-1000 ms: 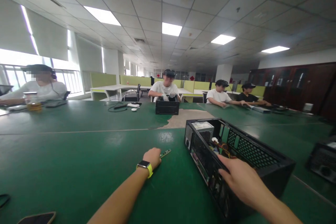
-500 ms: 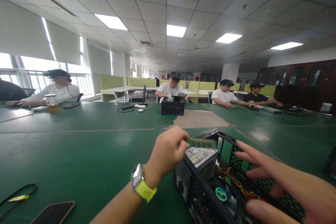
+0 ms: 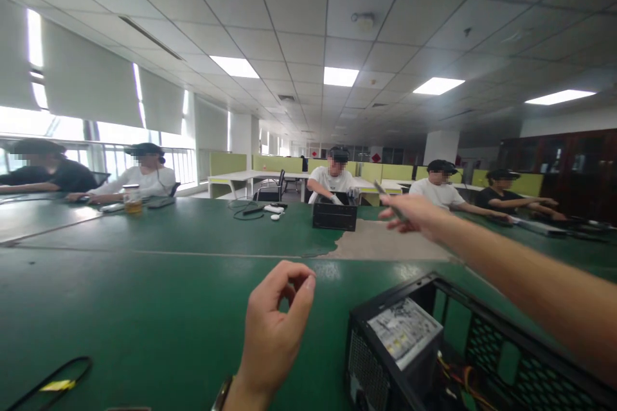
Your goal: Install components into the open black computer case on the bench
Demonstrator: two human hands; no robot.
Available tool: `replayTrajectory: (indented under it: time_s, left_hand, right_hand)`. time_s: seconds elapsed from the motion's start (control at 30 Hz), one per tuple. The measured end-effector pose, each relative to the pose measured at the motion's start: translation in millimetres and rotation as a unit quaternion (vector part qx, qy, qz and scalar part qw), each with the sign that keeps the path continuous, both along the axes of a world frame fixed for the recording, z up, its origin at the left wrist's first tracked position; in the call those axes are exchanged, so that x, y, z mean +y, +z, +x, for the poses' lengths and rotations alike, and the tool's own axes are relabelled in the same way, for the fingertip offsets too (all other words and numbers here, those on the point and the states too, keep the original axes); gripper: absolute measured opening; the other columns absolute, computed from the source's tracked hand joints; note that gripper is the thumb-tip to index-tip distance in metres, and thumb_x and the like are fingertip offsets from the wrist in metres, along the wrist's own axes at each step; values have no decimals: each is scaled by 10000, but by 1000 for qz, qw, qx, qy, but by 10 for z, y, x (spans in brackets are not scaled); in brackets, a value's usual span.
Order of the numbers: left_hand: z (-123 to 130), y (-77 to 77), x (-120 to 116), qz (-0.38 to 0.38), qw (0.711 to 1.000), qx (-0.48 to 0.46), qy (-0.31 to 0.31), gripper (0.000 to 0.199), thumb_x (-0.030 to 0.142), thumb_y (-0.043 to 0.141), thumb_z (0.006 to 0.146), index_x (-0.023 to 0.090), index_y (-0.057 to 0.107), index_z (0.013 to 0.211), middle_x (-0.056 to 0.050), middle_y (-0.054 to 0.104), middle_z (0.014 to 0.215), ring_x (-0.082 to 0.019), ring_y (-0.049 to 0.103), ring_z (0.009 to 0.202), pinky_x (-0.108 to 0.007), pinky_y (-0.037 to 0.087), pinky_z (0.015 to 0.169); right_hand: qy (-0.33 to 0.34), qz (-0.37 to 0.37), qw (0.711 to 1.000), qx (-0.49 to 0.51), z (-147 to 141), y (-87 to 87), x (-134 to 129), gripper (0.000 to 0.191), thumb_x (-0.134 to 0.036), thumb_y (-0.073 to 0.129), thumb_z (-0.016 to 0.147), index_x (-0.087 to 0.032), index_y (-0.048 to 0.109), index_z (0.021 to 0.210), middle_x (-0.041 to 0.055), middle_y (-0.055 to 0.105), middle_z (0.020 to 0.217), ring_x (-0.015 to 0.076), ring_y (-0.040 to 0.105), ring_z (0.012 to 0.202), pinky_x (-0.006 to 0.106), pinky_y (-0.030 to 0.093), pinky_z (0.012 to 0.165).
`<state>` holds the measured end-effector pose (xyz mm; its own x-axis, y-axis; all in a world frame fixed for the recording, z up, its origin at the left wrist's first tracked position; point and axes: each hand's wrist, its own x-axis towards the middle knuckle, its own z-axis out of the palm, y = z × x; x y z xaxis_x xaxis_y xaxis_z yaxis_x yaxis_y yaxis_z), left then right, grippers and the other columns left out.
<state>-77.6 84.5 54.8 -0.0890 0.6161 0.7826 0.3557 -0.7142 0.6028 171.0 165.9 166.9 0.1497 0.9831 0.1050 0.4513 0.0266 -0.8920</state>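
Now, upper right of centre: right hand stretched far out over the green tabletop, grip closed on a thin stick, pinched btw thumb & fingers. Long way of the stick runs up-left to down-right, top end poking out past the fingers. Lower centre: left hand, back of it to the camera, thumb & pointer curled into a small ring, narrow grip w/ nothing seen inside. Bottom right: open black PC case, lying well below and nearer than the stick, w/ a silver box in its near-left corner. Left hand just beside the case's left wall, not touching; much nearer to the case than the right hand, though the right arm crosses above it.

Hard to tell: what the stick is, too thin & blurry. Bottom of the case cut off by the frame edge, so most of its inside hidden. Watch on the left wrist mostly cut off too.
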Motion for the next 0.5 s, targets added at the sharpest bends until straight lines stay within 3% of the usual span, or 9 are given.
replayTrajectory:
  time_s: [0.03,0.1,0.17,0.23,0.37,0.5]
  left_hand:
    - [-26,-4,30,-8,1000,5,1,108,271,534,860,191,577,802,33,546,703,-98,507,623,-200,412,576]
    - [-58,-50,84,-17,1000,13,2,112,281,534,859,195,580,805,37,544,700,-98,505,625,-198,409,578]
    - [-70,-133,141,-29,1000,8,1,112,289,532,859,199,584,816,36,550,712,-101,509,639,-202,409,589]
    - [-55,-227,193,-52,999,-5,-9,122,301,527,862,200,588,831,30,563,734,-108,523,665,-209,413,602]
    - [55,-346,229,-93,994,-10,-48,146,319,516,866,196,589,838,19,575,752,-120,531,686,-226,410,610]
    - [144,-380,172,-99,993,16,-63,143,305,511,867,193,589,827,19,566,732,-120,511,664,-235,392,601]
  right_hand:
    - [-27,-2,1000,-7,-58,283,293,503,-502,516,859,-123,484,1186,109,617,858,148,590,560,243,482,469]
    - [-82,28,996,-25,-111,687,683,627,-546,484,862,-92,377,1280,212,567,1085,192,621,625,295,506,477]
    - [-98,66,992,-48,-51,791,807,559,-529,462,878,-108,410,1241,200,548,1152,178,620,628,282,503,476]
    - [-100,85,989,-63,100,636,741,412,-476,464,891,-138,493,1124,136,593,1097,146,607,601,249,487,474]
    - [-78,41,982,-167,456,77,420,291,-437,504,866,-155,570,847,66,639,837,141,582,568,227,425,443]
    - [-48,69,945,-317,637,-258,102,332,-398,573,793,-180,451,575,-18,448,478,118,434,453,238,302,431]
